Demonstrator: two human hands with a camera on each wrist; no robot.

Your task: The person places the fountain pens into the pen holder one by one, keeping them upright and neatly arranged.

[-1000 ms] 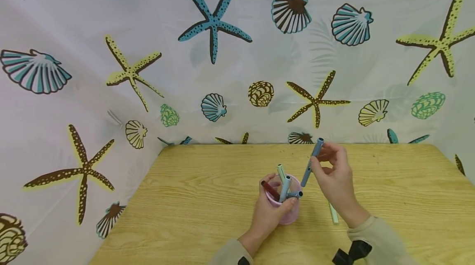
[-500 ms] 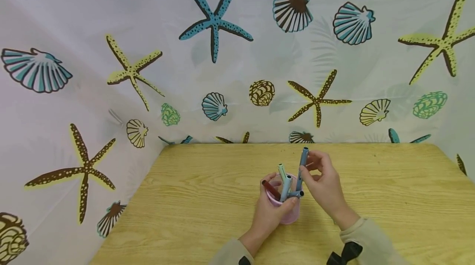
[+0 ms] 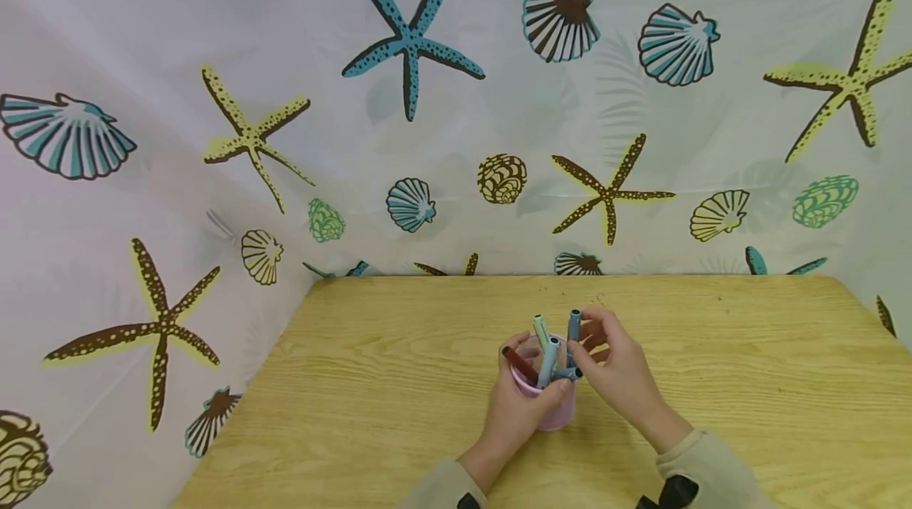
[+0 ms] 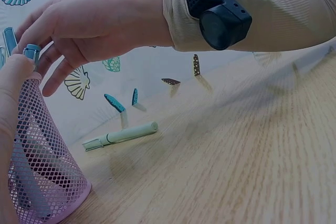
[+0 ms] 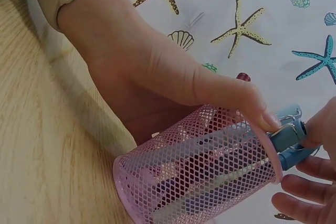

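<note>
My left hand grips a pink mesh pen cup, its thumb near the rim. Inside lean a dark red marker, a light blue marker, a pale green marker and a darker blue marker tilted over the rim. At the cup's right side my right hand pinches another blue marker, which stands nearly upright with its lower part inside the cup. Through the mesh in the right wrist view, several marker barrels show.
A pale green marker lies on the wooden table beside the cup; the right arm hides it in the head view. A white curtain printed with shells and starfish encloses the table's back and sides.
My right hand has moved left and down, bringing the blue marker from beside the cup into its opening. The left hand has kept its grip on the cup.
</note>
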